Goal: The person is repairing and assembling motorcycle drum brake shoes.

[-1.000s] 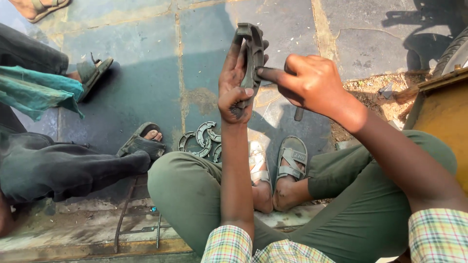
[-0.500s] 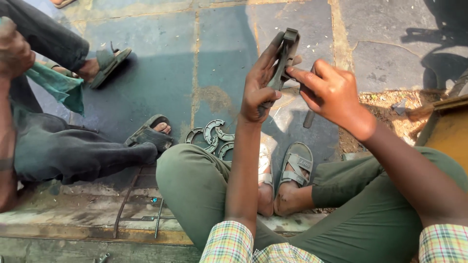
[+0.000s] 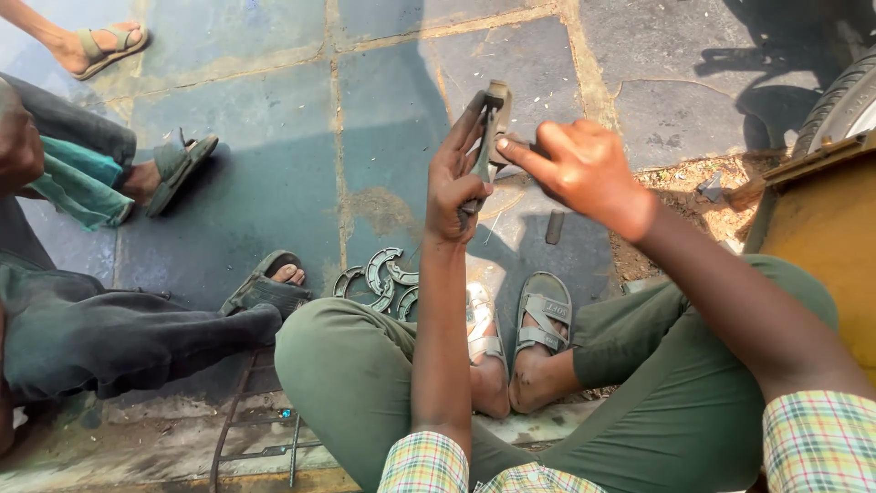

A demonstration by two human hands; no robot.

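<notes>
Upright, brake shoe (image 3: 491, 128) sits between left hand (image 3: 453, 183) fingers.

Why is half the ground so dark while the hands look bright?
Head view: hard sunlight hits the right hand and left hand holding the curved metal part, while people's shadows darken the paving; everything is sharp, and the edges bend slightly from the wide lens.

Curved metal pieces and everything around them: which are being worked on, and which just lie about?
In hand: curved metal piece, gripped by left hand; right hand touches it.

Lying about: curved pieces on the ground; small dark cylinder; green cloth; tyre.
</notes>
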